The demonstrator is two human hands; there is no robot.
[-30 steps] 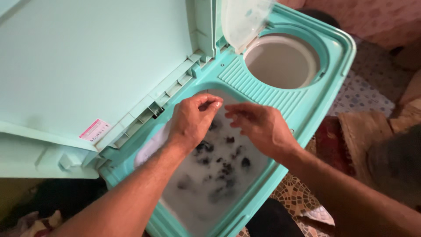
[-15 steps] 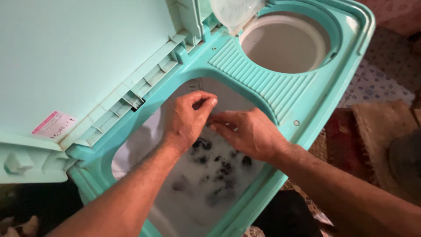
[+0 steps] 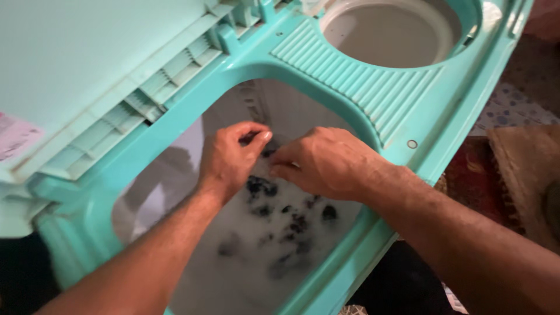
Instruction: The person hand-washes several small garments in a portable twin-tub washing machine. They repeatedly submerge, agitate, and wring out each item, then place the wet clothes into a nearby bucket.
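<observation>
Both hands are down inside the wash tub (image 3: 192,134) of a mint-green twin-tub washing machine (image 3: 350,87), just above the suds. The left hand (image 3: 230,160) is curled, thumb and fingers pinched together on something small and dark at its fingertips; it is too small to tell whether this is a bit of cloth. The right hand (image 3: 326,163) lies just beside it, fingers bent and reaching toward the same spot, touching or nearly touching the left fingertips; whether it grips anything I cannot tell. Below them the tub is filled with white foam (image 3: 256,256), and dark clothes (image 3: 291,224) show through it in scattered patches, mostly sunk and soaked. The lid (image 3: 87,64) stands raised at the left. The round spin tub (image 3: 391,29) beyond the ribbed divider looks empty and dry. As a judgement, the washing is at an early to middle stage: the load is wet and soapy in the wash side, while nothing has reached the spin side.
</observation>
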